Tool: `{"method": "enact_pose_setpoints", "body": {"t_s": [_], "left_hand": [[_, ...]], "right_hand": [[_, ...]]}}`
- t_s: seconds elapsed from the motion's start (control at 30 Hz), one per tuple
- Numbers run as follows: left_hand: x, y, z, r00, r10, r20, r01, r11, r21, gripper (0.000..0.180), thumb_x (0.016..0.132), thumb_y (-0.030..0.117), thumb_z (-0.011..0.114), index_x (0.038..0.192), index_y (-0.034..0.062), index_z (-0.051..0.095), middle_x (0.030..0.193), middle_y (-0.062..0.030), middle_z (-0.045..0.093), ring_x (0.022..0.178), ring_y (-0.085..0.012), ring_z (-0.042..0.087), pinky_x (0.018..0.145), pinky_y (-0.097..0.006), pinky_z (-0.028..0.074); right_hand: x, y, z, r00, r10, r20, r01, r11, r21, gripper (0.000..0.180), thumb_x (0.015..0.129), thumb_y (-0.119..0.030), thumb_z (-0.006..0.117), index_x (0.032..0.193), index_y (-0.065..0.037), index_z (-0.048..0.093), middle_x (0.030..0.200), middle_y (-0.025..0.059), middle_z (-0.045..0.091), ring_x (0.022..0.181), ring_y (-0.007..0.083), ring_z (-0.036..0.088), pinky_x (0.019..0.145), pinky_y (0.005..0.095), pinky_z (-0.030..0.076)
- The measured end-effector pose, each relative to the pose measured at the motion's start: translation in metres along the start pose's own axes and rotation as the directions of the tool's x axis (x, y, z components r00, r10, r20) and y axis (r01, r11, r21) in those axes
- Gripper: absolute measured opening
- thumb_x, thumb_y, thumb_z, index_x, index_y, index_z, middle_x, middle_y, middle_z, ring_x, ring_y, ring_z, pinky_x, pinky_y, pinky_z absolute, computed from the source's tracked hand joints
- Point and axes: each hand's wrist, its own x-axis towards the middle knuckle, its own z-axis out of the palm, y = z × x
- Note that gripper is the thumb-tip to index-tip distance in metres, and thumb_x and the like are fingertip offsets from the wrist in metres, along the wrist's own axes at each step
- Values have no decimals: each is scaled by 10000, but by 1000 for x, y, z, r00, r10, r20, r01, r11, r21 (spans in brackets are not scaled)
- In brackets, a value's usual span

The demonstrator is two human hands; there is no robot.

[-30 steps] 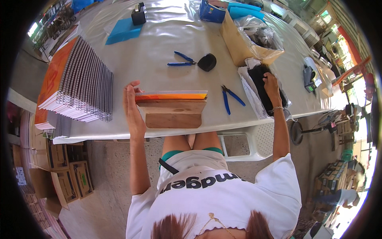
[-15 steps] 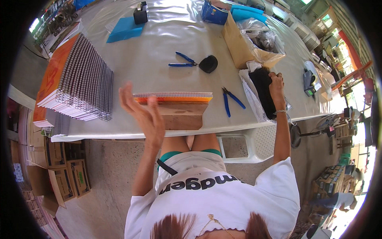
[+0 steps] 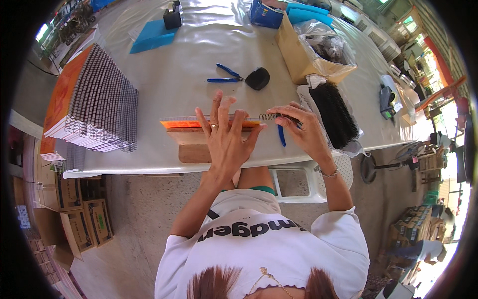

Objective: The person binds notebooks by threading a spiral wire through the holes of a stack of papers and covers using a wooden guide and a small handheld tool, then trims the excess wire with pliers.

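Leftward came my right hand (image 3: 307, 128), pinching a spiral coil (image 3: 267, 117) at the notebook (image 3: 180, 124); my left hand (image 3: 228, 142) lay spread over its edge, beside a wooden block (image 3: 194, 153). Right of both lay spare coils (image 3: 336, 117). Tilted, the coil could have snagged.

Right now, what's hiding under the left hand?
Under the left hand are an orange notebook and a wooden stand. Their left ends show. The parts behind the palm are covered, so I can't see what's there.
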Motion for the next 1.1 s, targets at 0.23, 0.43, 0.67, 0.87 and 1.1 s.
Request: {"method": "enact_pose_setpoints", "body": {"t_s": [0.23,0.43,0.67,0.87,1.1], "left_hand": [[3,2,1,1000,8,-17,-8,999,33,309,814,383,787,918,150,613,982,-5,598,1102,-217,522,1189,-631,96],[4,1,-1,1000,2,19,-3,999,33,298,803,397,798,921,175,637,911,10,596,1028,-199,542,1181,-557,131],[4,-2,-8,993,58,103,-61,998,27,275,887,397,716,1047,187,640,963,8,553,1014,-201,516,1087,-533,213],[10,-2,-13,985,118,124,-114,993,-40,215,918,312,678,1076,175,630,971,3,595,981,-212,566,1027,-476,303],[17,-16,-17,931,330,155,-305,938,-164,217,922,230,673,1115,165,597,1000,7,656,930,-186,643,1008,-411,401]], "right_hand": [[-1,1,6,996,-48,-78,56,993,103,223,907,-50,677,1121,-49,740,953,102,626,849,225,599,805,336,490],[-2,7,13,989,-132,-71,140,983,122,238,893,-2,664,1120,-41,726,972,103,631,867,246,599,845,334,485],[-1,10,19,998,-59,12,55,970,235,170,965,-90,614,1099,-13,686,980,94,641,919,215,592,851,309,454],[-4,4,23,972,-223,-71,219,974,-66,137,998,-96,560,1012,-14,669,905,106,645,822,227,589,707,321,418],[39,45,-4,953,-58,298,-39,950,310,285,1054,-238,528,1034,-7,694,832,99,657,722,121,581,675,284,472]]}}
